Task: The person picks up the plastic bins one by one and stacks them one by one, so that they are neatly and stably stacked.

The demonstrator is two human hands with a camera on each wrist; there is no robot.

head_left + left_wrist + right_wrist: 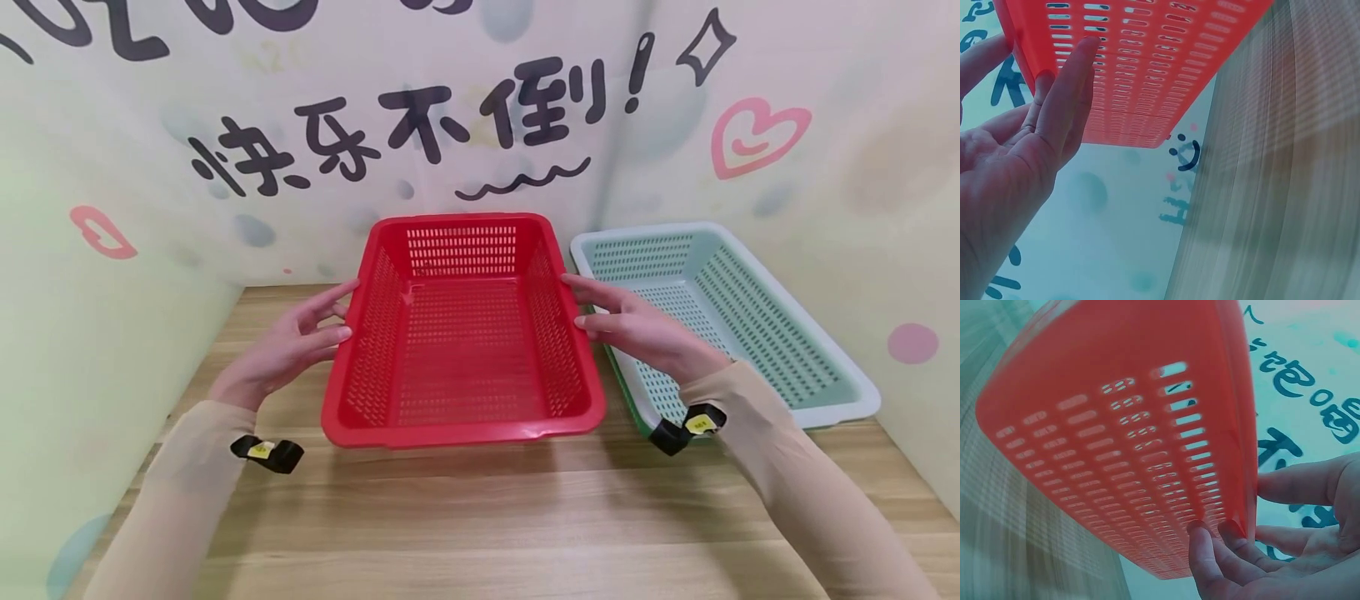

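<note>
A red plastic basket (461, 358) with slotted walls is held between both hands, and the wrist views show its underside raised above the table. My left hand (288, 346) grips the left rim, its fingers under the edge against the slotted wall (1129, 69). On the opposite side my right hand (637, 325) pinches the right rim, with the fingertips on the outer wall (1116, 444) and the thumb at the edge. The basket has nothing inside it. Parts of the fingers are hidden behind the rim in the head view.
To the right, a pale green and white basket (832, 367) sits on the wooden table (450, 525), partly behind my right hand and forearm. A printed wall covering (420, 183) with writing and hearts rises along the back and sides of the table.
</note>
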